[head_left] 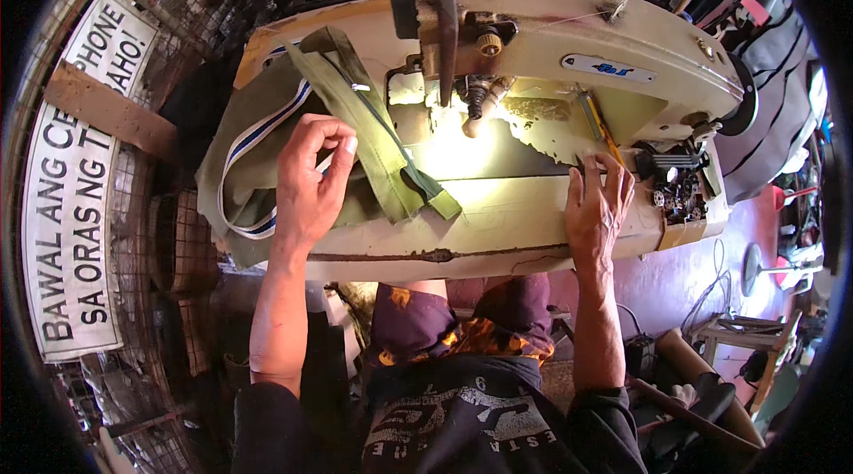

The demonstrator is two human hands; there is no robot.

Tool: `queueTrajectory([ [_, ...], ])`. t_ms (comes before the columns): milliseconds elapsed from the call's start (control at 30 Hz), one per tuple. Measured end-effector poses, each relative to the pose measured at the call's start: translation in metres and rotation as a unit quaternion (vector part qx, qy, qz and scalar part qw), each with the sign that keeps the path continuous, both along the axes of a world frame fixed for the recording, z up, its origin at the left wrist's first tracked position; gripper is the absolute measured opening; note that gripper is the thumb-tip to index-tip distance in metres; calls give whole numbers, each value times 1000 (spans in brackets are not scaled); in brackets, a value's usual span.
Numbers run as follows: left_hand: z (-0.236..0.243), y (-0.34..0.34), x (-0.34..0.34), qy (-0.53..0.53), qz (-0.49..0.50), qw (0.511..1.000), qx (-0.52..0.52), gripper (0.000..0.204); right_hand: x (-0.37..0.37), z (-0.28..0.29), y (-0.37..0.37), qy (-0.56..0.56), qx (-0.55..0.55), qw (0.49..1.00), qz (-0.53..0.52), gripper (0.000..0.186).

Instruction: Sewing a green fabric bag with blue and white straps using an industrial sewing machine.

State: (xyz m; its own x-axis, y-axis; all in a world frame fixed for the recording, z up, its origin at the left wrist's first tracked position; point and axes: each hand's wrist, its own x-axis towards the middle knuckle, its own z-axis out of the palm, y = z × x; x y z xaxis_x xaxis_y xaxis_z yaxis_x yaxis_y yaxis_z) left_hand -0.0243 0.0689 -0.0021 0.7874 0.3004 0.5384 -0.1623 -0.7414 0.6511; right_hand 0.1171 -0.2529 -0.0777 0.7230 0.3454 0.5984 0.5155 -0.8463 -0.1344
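Observation:
Over the left part of the sewing machine bed (533,221), my left hand (311,181) is curled closed, thumb near the index finger, with nothing visible between them. Just right of it lies an olive-green fabric strip with a zipper (378,150), its pale pull near the top. More olive cloth (253,132) spreads under and left of this hand, along with a white band striped in blue (235,159). My right hand (600,203) rests at the bed's right side, fingers apart and slightly bent. A small dark thing shows by its fingertips; its kind is unclear.
The sewing machine (577,21) spans the back, its lamp lighting the needle area. An orange, pencil-like tool (604,127) leans beyond my right hand. An open tray of small metal parts (684,194) sits at right. Wire mesh and a sign (75,181) stand at left.

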Motion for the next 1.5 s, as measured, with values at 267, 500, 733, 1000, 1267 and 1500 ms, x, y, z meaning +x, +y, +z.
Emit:
queueTrajectory([
  [267,-12,5,-5,73,-11,984,164,22,-66,11,72,144,34,923,355,47],
  [500,-44,28,-14,58,136,989,2,34,-96,18,106,72,63,900,426,44],
  [733,-45,34,-31,88,177,980,8,54,-113,23,104,121,40,835,536,40],
  [1000,-57,35,-24,127,168,977,-29,43,-115,23,105,244,130,795,539,36],
  [1267,-33,30,-61,112,75,985,-108,47,-104,36,94,298,112,715,622,31],
  [1500,36,16,-100,58,-2,979,-196,43,-112,48,105,449,186,740,466,23],
])
